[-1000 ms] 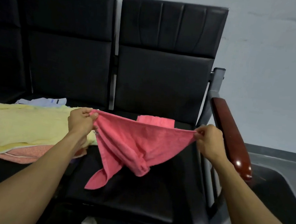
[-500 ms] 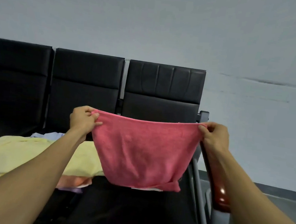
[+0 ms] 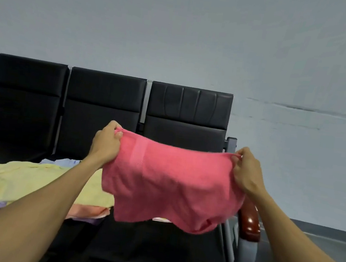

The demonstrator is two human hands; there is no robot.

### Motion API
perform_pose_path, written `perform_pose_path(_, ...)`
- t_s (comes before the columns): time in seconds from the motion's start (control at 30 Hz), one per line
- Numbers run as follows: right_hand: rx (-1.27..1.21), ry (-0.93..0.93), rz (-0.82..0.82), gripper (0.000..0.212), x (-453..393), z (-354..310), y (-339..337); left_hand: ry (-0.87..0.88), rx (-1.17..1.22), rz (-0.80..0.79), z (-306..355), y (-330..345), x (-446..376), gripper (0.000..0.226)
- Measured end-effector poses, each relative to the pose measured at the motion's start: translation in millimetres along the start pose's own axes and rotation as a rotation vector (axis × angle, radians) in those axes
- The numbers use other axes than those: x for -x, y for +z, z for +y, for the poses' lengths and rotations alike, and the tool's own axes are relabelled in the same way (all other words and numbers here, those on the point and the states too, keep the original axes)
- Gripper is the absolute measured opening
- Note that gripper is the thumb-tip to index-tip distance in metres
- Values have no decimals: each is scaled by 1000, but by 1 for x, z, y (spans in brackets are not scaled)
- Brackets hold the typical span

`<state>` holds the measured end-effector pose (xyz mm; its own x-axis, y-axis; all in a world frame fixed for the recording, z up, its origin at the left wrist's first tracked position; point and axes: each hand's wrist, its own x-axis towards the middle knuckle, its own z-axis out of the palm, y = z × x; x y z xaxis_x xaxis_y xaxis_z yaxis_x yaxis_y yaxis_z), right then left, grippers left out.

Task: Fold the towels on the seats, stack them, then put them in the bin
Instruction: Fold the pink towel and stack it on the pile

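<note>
The pink towel (image 3: 170, 184) hangs in the air in front of the right-most of the 3 black seats (image 3: 187, 119), stretched between both hands by its top edge. The left hand (image 3: 105, 143) pinches 1 upper corner with fingers and thumb curled round the cloth; the right hand (image 3: 246, 170) pinches the other corner the same way. Each grip is closed on the towel, not on anything else.

The cloth looks light and thoroughly limp: the top edge sags between the hands, and the lower part billows and bunches instead of hanging flat. It appears to be terry, so it should not slip from a pinch. It will not keep any shape by itself, so the corners are the right places to hold, keeping the top edge taut so the lower corners fall in line for a fold.

A heap of unfolded towels (image 3: 34, 182), yellow on top with peach and lilac beneath, lies on the middle seat beside it. A wooden armrest (image 3: 249, 220) sits just below the right wrist. No bin is in view.
</note>
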<state>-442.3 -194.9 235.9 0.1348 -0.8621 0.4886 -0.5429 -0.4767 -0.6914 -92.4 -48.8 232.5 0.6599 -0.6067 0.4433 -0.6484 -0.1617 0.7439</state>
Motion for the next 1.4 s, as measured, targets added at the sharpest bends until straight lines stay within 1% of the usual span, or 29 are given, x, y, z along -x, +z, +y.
perform_pose_path(0.07, 16, -13, -9, 8, 0, 6, -6, -10, -12, -19, -2, -2, 1, 12)
perform_pose_path(0.13, 33, -28, -20, 11, -2, 4, -10, -30, 11, 0, -2, -3, 1, 11)
perform_pose_path(0.23, 45, -32, 31, 17, -8, -1, -12, -46, 34, 24, 3, 1, 1, 12)
perform_pose_path(0.3, 62, -38, 37, 19, -13, -4, -11, -62, 44, 53, 4, 1, 0, 12)
perform_pose_path(0.37, 54, -41, 74, 17, -16, -4, -11, -63, 46, 59, 5, 2, -1, 11)
perform_pose_path(0.5, 30, -54, 63, 12, -18, -3, -10, -56, 35, 55, 3, 2, -1, 11)
perform_pose_path(0.6, 69, -60, 30, 13, -19, -1, -7, -71, 22, 66, 3, 0, -2, 11)
perform_pose_path(0.67, 60, -42, 55, 13, -19, 2, -7, -59, 17, 66, 3, 1, -3, 11)
perform_pose_path(0.73, 71, -33, 30, 15, -19, 2, -5, -61, 12, 72, 5, 1, -4, 11)
perform_pose_path(0.8, 67, -4, 48, 13, -20, 4, -6, -52, 3, 65, 7, 4, -5, 11)
perform_pose_path(0.87, 75, 1, 29, 13, -20, 3, -5, -64, -5, 71, 10, 4, -5, 12)
perform_pose_path(0.93, 37, 17, 52, 12, -19, 5, -6, -70, -3, 74, 9, 7, -5, 12)
perform_pose_path(1.0, 44, 8, 28, 12, -18, 4, -5, -81, 13, 86, 7, 6, -5, 12)
perform_pose_path(1.07, 25, 12, 30, 14, -16, 3, -5, -81, 16, 76, 7, 6, -3, 12)
perform_pose_path(1.2, -96, 48, 77, 18, -9, -3, -8, -70, 47, 57, 8, 5, 2, 13)
perform_pose_path(1.4, -127, 60, 61, 16, 10, -8, -17, -61, 106, 9, 9, -4, 17, 13)
